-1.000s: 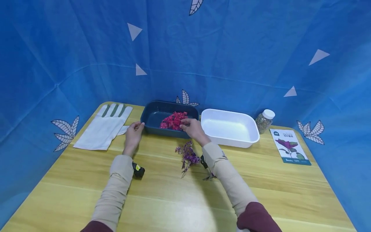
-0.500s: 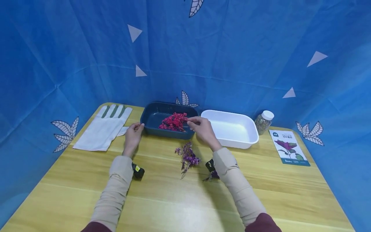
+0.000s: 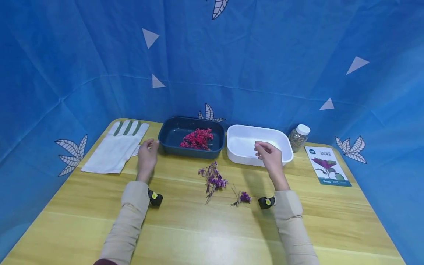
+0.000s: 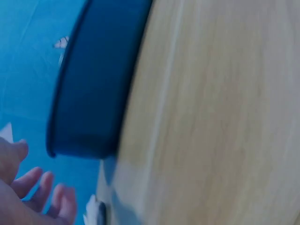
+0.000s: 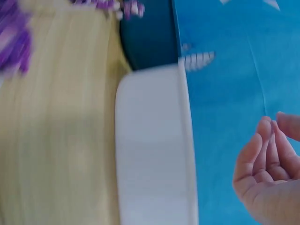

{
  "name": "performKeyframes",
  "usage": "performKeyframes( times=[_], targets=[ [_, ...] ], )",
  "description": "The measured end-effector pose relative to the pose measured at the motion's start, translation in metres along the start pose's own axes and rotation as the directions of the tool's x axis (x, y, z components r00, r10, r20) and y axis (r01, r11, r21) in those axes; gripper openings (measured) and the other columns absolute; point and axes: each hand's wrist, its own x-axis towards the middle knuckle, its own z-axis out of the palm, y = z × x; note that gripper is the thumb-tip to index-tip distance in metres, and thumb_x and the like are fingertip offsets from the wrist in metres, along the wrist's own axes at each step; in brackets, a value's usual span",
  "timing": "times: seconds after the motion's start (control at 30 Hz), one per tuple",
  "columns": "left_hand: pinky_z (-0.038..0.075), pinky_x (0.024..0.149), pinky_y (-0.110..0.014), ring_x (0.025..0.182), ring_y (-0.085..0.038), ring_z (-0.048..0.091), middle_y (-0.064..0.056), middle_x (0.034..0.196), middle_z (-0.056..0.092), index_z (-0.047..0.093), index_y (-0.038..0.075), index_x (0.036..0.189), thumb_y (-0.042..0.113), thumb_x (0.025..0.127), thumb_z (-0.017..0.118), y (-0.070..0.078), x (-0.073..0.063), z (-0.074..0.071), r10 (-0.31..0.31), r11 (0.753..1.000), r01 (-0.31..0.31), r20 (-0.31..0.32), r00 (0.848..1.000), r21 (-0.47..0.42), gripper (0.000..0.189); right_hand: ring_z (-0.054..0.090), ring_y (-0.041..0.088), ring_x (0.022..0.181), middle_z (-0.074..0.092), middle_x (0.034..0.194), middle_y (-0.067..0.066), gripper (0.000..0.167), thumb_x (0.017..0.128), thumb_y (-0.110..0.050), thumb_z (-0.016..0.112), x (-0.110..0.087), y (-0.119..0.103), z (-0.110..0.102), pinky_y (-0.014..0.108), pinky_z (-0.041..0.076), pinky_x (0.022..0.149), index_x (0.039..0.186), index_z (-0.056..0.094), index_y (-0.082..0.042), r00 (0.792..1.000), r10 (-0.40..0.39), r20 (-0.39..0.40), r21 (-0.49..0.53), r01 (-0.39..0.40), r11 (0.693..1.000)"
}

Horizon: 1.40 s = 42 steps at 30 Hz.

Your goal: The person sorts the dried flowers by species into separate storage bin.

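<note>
Red dried flowers (image 3: 197, 139) lie in the dark blue tray (image 3: 170, 137) at the back of the table. My left hand (image 3: 147, 156) is just off that tray's left end; the left wrist view shows loosely bent fingers (image 4: 42, 187) and a gap to the tray wall (image 4: 98, 84). Over the front rim of the white tray (image 3: 238, 143) hovers my right hand (image 3: 269, 156), fingers loosely curled and holding nothing. A bunch of purple flowers (image 3: 215, 180) lies on the table before the trays, and a smaller purple sprig (image 3: 245, 197) is to its right.
White gloves (image 3: 112, 151) with green finger stripes lie at the left. A lidded clear jar of small grains (image 3: 299, 138) stands right of the white tray, beside a packet with a purple flower picture (image 3: 328, 167). Blue cloth (image 3: 265, 55) closes off the back.
My right hand has let go of the red flowers, left them in the dark tray and moved right to the white tray. My left hand has drawn slightly away from the dark tray's rim.
</note>
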Motion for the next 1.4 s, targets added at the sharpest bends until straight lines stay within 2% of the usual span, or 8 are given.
performKeyframes(
  times=[0.17,0.33,0.47,0.63,0.83,1.07,1.17,1.4],
  targets=[
    [0.04,0.096,-0.042,0.111,-0.034,0.05,-0.022,0.118,0.056,0.057,-0.005,0.124,0.018,0.098,0.052,0.018,-0.011,0.004,0.1,0.995,-0.101,-0.021,0.995,-0.023,0.034,0.057,-0.001,0.064,0.06,0.068,-0.02,0.031,0.094,-0.022,0.06,-0.002,0.018,-0.031,0.015,0.049,0.063,0.111,0.063,0.003,0.983,0.071,-0.167,0.034,-0.066,0.997],
    [0.044,0.091,-0.037,0.105,-0.03,0.055,-0.021,0.115,0.06,0.059,-0.003,0.121,0.018,0.098,0.053,0.038,-0.027,0.013,0.094,0.995,-0.087,0.133,0.987,-0.055,0.032,0.054,0.0,0.064,0.058,0.067,-0.019,0.017,0.094,-0.024,0.06,-0.003,0.034,-0.059,0.014,0.047,0.063,0.1,0.064,-0.009,0.937,0.166,-0.307,0.088,-0.146,0.985],
    [0.044,0.085,-0.03,0.104,-0.028,0.056,-0.02,0.117,0.061,0.06,-0.004,0.121,0.017,0.097,0.054,0.046,-0.038,0.024,0.065,0.996,-0.048,0.258,0.964,-0.073,0.032,0.053,0.001,0.063,0.058,0.066,-0.018,0.008,0.093,-0.022,0.06,-0.003,0.048,-0.075,0.013,0.047,0.062,0.094,0.063,-0.015,0.902,0.231,-0.364,0.137,-0.193,0.972],
    [0.046,0.089,-0.035,0.108,-0.028,0.056,-0.019,0.118,0.061,0.06,-0.001,0.123,0.019,0.097,0.056,0.046,-0.05,0.04,0.032,0.998,-0.006,0.394,0.918,-0.068,0.034,0.053,0.0,0.063,0.056,0.066,-0.017,0.005,0.093,-0.02,0.059,-0.002,0.062,-0.084,0.012,0.047,0.06,0.093,0.06,-0.015,0.88,0.286,-0.379,0.166,-0.239,0.957],
    [0.047,0.09,-0.042,0.108,-0.031,0.058,-0.019,0.116,0.062,0.057,-0.002,0.126,0.02,0.095,0.059,0.038,-0.062,0.061,-0.01,1.0,0.011,0.489,0.872,0.002,0.039,0.051,-0.001,0.055,0.057,0.063,-0.015,0.007,0.093,-0.018,0.059,0.0,0.073,-0.083,0.01,0.043,0.052,0.099,0.056,-0.014,0.882,0.326,-0.341,0.218,-0.263,0.94],
    [0.045,0.096,-0.045,0.12,-0.037,0.051,-0.021,0.13,0.052,0.05,-0.002,0.133,0.022,0.091,0.064,0.032,-0.077,0.083,-0.083,0.994,0.028,0.553,0.829,0.107,0.05,0.053,-0.001,0.06,0.058,0.067,-0.015,0.041,0.094,-0.021,0.058,0.004,0.076,-0.079,0.011,0.042,0.053,0.131,0.05,-0.005,0.891,0.354,-0.285,0.178,-0.314,0.933],
    [0.039,0.1,-0.051,0.123,-0.04,0.045,-0.024,0.134,0.046,0.046,0.001,0.137,0.026,0.087,0.069,0.03,-0.083,0.089,-0.079,0.982,-0.032,0.561,0.824,0.185,0.06,0.054,0.0,0.064,0.059,0.074,-0.013,0.052,0.095,-0.022,0.057,0.004,0.075,-0.078,0.012,0.043,0.056,0.141,0.041,-0.004,0.886,0.374,-0.273,0.164,-0.34,0.926],
    [0.036,0.1,-0.051,0.117,-0.041,0.042,-0.026,0.128,0.046,0.046,0.002,0.136,0.024,0.073,0.082,0.028,-0.091,0.095,-0.057,0.926,-0.154,0.529,0.847,0.345,0.076,0.054,0.001,0.068,0.06,0.081,-0.01,0.055,0.095,-0.024,0.057,0.004,0.073,-0.077,0.012,0.045,0.06,0.144,0.039,-0.007,0.876,0.399,-0.271,0.168,-0.365,0.916]
  ],
)
